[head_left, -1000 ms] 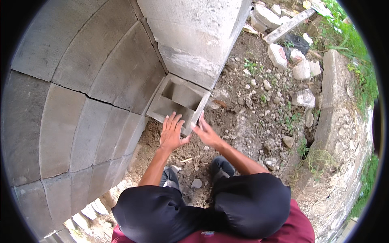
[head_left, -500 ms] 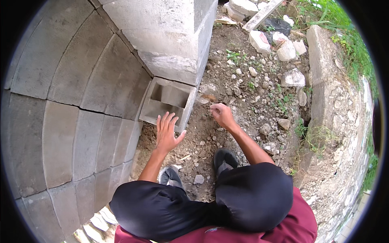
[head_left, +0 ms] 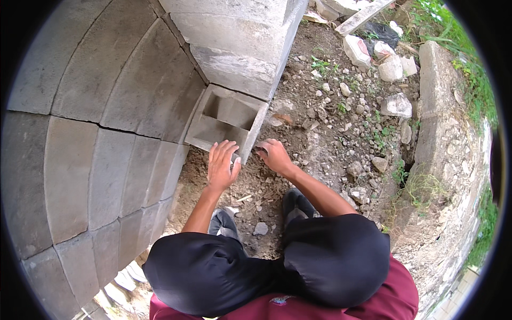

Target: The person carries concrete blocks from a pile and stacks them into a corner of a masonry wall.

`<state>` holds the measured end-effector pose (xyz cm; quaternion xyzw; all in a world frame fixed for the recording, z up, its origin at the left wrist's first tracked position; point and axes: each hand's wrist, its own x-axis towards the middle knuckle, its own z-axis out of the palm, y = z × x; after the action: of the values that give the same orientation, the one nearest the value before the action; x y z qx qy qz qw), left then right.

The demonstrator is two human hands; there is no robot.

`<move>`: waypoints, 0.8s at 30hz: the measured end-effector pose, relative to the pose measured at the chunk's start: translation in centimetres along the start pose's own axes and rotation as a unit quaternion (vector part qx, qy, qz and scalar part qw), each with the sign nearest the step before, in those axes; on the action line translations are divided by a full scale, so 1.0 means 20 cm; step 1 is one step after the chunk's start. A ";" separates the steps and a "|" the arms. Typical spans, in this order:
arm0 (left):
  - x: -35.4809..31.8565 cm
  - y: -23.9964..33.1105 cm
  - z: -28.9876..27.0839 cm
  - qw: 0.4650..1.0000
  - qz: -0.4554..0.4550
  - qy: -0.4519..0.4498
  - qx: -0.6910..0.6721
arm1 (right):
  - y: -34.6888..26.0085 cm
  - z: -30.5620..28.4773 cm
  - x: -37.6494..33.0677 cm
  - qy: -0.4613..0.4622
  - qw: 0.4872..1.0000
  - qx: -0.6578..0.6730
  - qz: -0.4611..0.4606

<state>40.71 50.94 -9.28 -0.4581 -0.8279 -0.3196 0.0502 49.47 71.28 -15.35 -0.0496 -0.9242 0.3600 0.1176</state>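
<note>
Where a block wall (head_left: 96, 133) meets stony dirt ground (head_left: 341, 122), a hollow concrete block (head_left: 226, 120) lies; the left hand (head_left: 221, 165) rests spread on its near edge, the right hand (head_left: 274, 156) curls at its corner.

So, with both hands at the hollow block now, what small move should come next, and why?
Probably close both hands on the block's near end. The left hand lies flat and open on the near edge of the hollow concrete block, while the right hand curls at its near right corner. Neither seems to grip it yet, and the block sits low in the dirt against the wall.
</note>
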 end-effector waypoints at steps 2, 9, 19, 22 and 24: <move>0.00 0.00 0.01 1.000 0.001 -0.001 0.005 | 0.01 0.05 0.02 0.017 1.000 0.018 0.001; -0.05 -0.02 0.00 0.997 -0.005 0.075 0.009 | 0.02 0.08 -0.02 0.062 0.997 0.032 0.014; -0.53 0.02 0.20 0.865 -0.351 0.047 -0.357 | -0.33 0.10 -0.33 -0.071 0.969 0.183 0.151; -0.53 -0.02 0.22 0.803 -0.343 -0.055 -0.485 | -0.39 0.16 -0.29 -0.067 0.957 0.221 0.173; -0.49 -0.06 0.22 0.741 -0.377 -0.077 -0.551 | -0.38 0.17 -0.26 -0.054 0.970 0.193 0.135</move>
<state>46.32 46.00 -17.03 -0.0798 -0.6135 -0.6766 -0.3993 53.56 62.58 -13.58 -0.1311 -0.8271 0.5459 0.0254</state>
